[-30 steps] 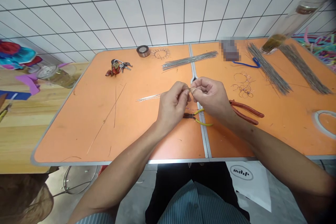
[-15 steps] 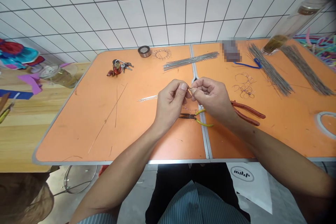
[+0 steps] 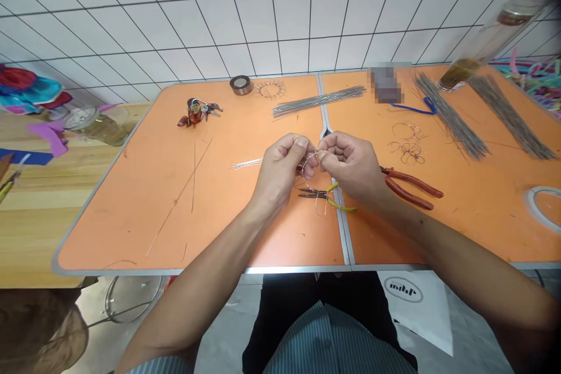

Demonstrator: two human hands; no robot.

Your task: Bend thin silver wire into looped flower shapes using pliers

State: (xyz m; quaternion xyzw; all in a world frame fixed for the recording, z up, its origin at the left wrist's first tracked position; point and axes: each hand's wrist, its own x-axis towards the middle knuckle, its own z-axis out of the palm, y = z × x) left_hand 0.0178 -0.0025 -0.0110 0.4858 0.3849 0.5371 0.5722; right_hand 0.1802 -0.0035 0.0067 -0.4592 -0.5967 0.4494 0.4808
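The left hand (image 3: 280, 170) and right hand (image 3: 352, 162) hold a thin curved wire (image 3: 312, 155) above the orange tabletop (image 3: 245, 234). Yellow-handled pliers (image 3: 323, 194) lie beneath, red-handled pliers (image 3: 409, 175) beside the right hand; a wire bundle (image 3: 318, 101), tape roll (image 3: 241, 86) and keys (image 3: 205, 110) lie farther back.

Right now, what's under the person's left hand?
Thin silver wires on the orange table poke out from beneath the left hand. The hand covers their other ends, so I can't see how far they go or what else is there.

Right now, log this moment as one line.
right hand: pinching thin, pale, curved metal wire; left hand: at same wire, grip unclear; nearby: yellow-handled metal pliers, orange table
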